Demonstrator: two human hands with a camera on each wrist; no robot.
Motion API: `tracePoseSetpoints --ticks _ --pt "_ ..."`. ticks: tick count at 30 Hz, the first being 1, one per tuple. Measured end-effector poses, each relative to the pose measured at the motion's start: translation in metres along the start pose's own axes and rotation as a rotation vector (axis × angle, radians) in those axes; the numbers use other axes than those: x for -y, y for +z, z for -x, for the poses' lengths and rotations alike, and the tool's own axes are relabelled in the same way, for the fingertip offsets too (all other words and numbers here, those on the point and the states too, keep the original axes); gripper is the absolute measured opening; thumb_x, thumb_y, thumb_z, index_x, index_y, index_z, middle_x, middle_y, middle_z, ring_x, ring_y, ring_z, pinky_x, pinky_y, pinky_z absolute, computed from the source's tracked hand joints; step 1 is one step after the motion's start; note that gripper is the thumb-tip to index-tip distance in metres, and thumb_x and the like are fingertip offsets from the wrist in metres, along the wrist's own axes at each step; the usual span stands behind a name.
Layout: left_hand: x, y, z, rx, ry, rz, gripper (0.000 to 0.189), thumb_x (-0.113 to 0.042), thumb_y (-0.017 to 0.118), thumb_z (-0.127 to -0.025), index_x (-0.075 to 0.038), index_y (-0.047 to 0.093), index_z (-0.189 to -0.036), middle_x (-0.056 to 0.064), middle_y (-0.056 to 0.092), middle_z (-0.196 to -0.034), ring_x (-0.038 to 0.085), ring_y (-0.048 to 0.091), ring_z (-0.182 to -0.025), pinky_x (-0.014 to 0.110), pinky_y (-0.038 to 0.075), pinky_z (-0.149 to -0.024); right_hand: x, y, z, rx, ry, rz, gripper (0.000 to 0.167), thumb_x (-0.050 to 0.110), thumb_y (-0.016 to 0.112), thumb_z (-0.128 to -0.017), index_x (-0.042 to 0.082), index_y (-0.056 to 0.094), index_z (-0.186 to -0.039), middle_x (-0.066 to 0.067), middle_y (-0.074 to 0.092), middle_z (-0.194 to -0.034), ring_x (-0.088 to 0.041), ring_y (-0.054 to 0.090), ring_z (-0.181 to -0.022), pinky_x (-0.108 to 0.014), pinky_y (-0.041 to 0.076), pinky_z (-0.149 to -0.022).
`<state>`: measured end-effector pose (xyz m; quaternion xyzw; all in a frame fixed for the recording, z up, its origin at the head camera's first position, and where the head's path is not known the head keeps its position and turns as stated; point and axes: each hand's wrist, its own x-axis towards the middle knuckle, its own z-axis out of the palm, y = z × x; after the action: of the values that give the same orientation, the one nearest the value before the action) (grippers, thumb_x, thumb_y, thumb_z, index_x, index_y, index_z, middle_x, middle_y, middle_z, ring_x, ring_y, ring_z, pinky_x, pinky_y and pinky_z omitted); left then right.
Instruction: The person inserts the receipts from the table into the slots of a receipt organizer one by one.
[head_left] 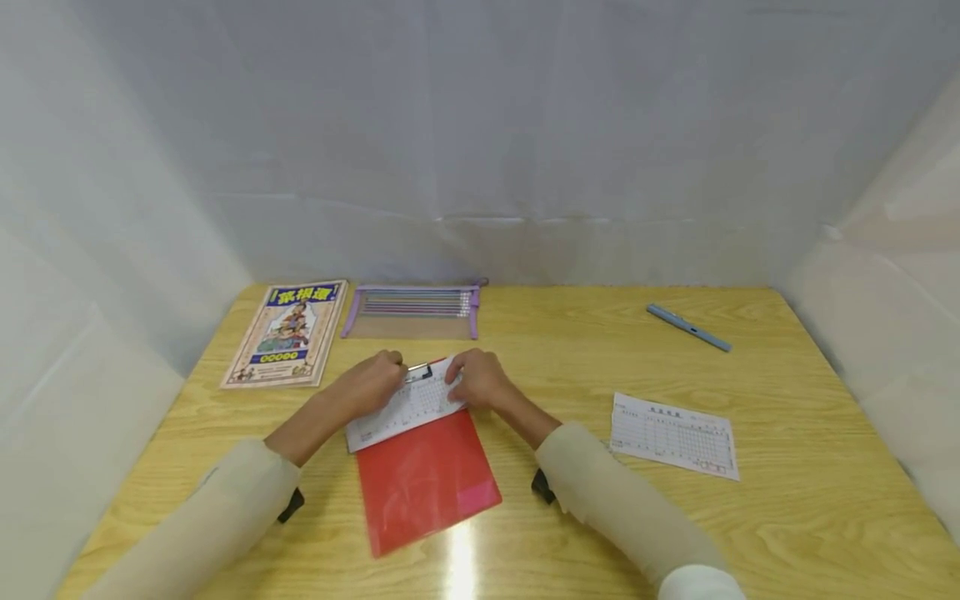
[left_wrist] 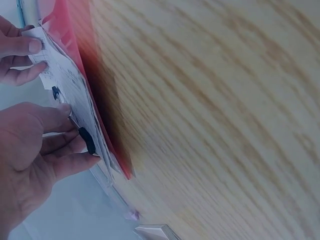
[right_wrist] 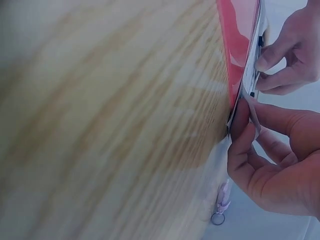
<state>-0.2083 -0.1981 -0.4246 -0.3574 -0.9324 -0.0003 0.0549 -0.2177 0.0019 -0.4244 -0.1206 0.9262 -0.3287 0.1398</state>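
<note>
A red clip folder (head_left: 427, 471) lies tilted on the table, with printed paper forms (head_left: 408, 414) across its upper part. My left hand (head_left: 372, 382) pinches the folder's metal clip (head_left: 418, 372) at the top edge; the clip's black ends (left_wrist: 86, 140) show in the left wrist view. At the upper right of the forms, my right hand (head_left: 482, 379) grips the paper edge between thumb and fingers. The right wrist view shows the paper (right_wrist: 253, 112) bent between the right thumb and fingers. Whether the clip's jaw is raised cannot be told.
A printed form (head_left: 675, 435) lies to the right, with a blue pen (head_left: 688, 327) behind it. A comic-style booklet (head_left: 288, 333) is at the back left. Beside it lies a clear, purple-edged zip pouch (head_left: 408, 327) with striped contents. White sheeting (head_left: 510, 150) surrounds the table.
</note>
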Motion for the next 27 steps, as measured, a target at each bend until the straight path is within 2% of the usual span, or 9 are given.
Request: tracePoseSetpoints --ticks 6,10,16,23,27 --pt "0.000 0.001 0.000 0.028 -0.011 -0.019 0.009 -0.003 0.063 -0.086 0.003 0.068 -0.082 0.014 0.060 -0.080 0.024 0.059 -0.071 0.031 0.053 -0.062 0.000 0.001 0.000 -0.029 0.007 0.020 0.018 0.007 0.082 -0.065 0.010 0.071 -0.079 -0.006 0.070 -0.084 -0.018 0.053 -0.074 -0.022 0.043 -0.060" --pt "0.000 0.001 0.000 0.013 -0.018 -0.007 0.008 -0.005 0.067 -0.084 0.003 0.069 -0.083 0.015 0.062 -0.083 0.025 0.060 -0.073 0.032 0.055 -0.064 0.000 0.001 -0.001 -0.033 -0.001 0.026 0.017 0.007 0.082 -0.065 0.009 0.070 -0.077 -0.005 0.069 -0.080 -0.018 0.053 -0.072 -0.022 0.043 -0.059" --pt "0.003 0.002 0.001 -0.003 -0.023 0.038 0.009 -0.007 0.071 -0.081 0.002 0.070 -0.083 0.016 0.064 -0.085 0.027 0.062 -0.076 0.032 0.056 -0.068 -0.001 -0.005 0.001 -0.017 -0.032 0.061 0.017 0.010 0.081 -0.067 0.008 0.070 -0.079 -0.006 0.069 -0.082 -0.020 0.053 -0.080 -0.027 0.046 -0.070" --pt "0.002 -0.001 0.001 0.026 -0.045 0.059 0.010 -0.007 0.069 -0.082 0.001 0.070 -0.085 0.016 0.065 -0.087 0.027 0.063 -0.078 0.033 0.056 -0.070 -0.019 -0.023 0.010 -0.003 -0.095 0.031 0.019 0.009 0.078 -0.071 0.005 0.070 -0.088 -0.008 0.070 -0.084 -0.018 0.062 -0.078 -0.025 0.050 -0.068" --pt "0.003 -0.002 0.000 0.035 -0.046 0.058 0.010 -0.008 0.068 -0.083 0.001 0.070 -0.086 0.015 0.065 -0.088 0.027 0.063 -0.079 0.033 0.056 -0.071 -0.036 -0.036 0.020 0.008 -0.102 -0.014 0.021 0.012 0.077 -0.076 0.005 0.070 -0.095 -0.009 0.068 -0.093 -0.020 0.062 -0.088 -0.030 0.052 -0.077"
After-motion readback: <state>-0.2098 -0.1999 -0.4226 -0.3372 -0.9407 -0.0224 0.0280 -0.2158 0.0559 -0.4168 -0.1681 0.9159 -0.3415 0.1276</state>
